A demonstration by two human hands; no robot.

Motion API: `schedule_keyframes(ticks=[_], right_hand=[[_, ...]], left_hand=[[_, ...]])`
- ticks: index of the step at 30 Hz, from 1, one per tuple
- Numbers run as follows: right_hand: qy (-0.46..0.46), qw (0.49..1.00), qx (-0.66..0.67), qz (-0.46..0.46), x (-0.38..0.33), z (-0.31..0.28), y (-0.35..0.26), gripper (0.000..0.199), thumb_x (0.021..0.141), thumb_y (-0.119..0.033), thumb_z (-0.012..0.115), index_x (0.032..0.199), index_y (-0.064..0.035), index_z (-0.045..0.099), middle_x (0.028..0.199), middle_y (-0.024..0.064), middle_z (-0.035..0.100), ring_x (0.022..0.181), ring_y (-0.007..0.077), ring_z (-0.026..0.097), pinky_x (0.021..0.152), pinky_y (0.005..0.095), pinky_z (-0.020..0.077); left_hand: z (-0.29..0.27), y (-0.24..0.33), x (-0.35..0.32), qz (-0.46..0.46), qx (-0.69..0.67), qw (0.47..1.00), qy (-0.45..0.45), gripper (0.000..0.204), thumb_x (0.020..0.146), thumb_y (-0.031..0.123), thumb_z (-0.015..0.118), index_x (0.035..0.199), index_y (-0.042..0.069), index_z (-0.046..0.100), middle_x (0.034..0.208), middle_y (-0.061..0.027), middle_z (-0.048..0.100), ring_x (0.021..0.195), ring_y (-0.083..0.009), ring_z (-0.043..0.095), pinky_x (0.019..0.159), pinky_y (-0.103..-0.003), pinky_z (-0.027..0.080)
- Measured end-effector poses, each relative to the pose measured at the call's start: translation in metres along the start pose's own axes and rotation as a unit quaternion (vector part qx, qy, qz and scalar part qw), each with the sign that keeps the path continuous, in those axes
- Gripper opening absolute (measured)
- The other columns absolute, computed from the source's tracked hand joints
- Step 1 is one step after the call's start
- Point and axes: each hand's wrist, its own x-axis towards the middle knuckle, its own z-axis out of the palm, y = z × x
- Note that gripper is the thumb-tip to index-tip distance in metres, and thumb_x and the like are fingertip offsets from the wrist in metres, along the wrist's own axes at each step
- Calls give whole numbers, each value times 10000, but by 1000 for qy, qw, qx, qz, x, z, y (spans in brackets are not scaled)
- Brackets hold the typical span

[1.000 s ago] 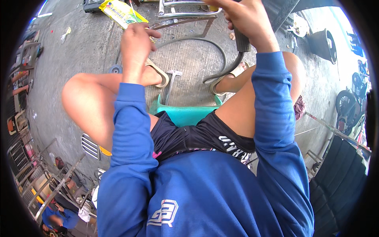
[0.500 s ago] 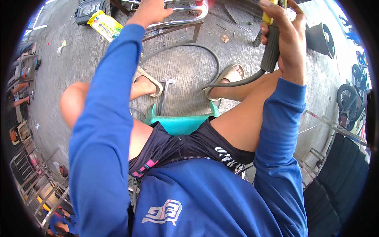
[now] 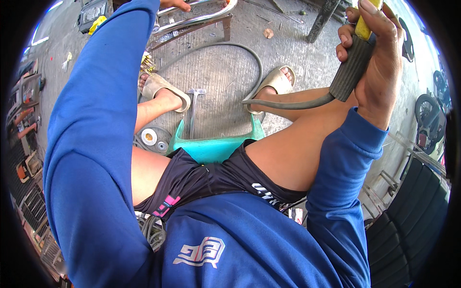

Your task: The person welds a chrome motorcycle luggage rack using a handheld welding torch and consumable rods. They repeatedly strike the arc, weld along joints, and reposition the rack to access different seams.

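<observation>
My right hand, raised at the upper right, is closed round a welding electrode holder with a ribbed black handle and yellow jaws. A dark cable runs from the handle over my right shin to the floor. My left hand is mostly cut off by the upper edge; part of it shows beside a frame of shiny chrome tubes. I cannot tell whether it grips the frame. Several thin rods with yellowish ends show by my left foot.
A hammer lies between my feet, before the green stool under me. Near my left knee is a pale disc. A black case and yellow packet sit upper left. A motorcycle stands right.
My right hand has moved right with the electrode holder. My left hand has gone up and left, largely out of view. The rods and the pale disc have come into sight.
</observation>
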Motion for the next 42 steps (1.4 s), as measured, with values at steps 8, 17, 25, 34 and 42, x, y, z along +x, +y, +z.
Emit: schedule_keyframes(ticks=[8,17,25,34,42], right_hand=[[-18,999,29,-7,0,-11,2,721,880,-281,727,1487,-15,442,986,69,593,610,100,552,475,230,475],[-20,999,37,14,-1,-23,-8,763,866,-266,737,1500,-9,401,927,74,600,580,96,546,474,235,481],[-6,999,50,5,7,-24,-5,758,860,-279,744,1481,-2,410,964,91,610,585,98,549,472,229,475],[3,999,38,-37,4,-24,2,494,871,-307,757,1209,14,594,900,62,587,571,79,550,462,206,470],[0,998,59,-30,1,-14,8,550,889,-338,756,1281,-7,556,887,57,579,577,92,564,435,217,453]], left_hand=[[-21,16,-8,-72,34,993,83,1023,690,430,948,1387,-134,454,1226,-342,671,1163,-488,650,1005,-486,530],[-29,38,44,-403,-55,898,167,598,714,576,888,849,-1,809,903,-167,802,806,-299,778,781,-375,618],[34,17,60,-397,-117,879,238,659,797,456,831,1376,165,712,1399,-157,694,1290,-298,657,1120,-380,506],[-32,44,32,-379,69,921,62,455,829,487,748,994,71,828,1091,-228,776,1074,-371,745,930,-512,569],[-42,14,-42,113,176,978,14,879,701,253,894,1440,-10,497,1343,-299,574,1298,-469,543,1119,-508,454]])
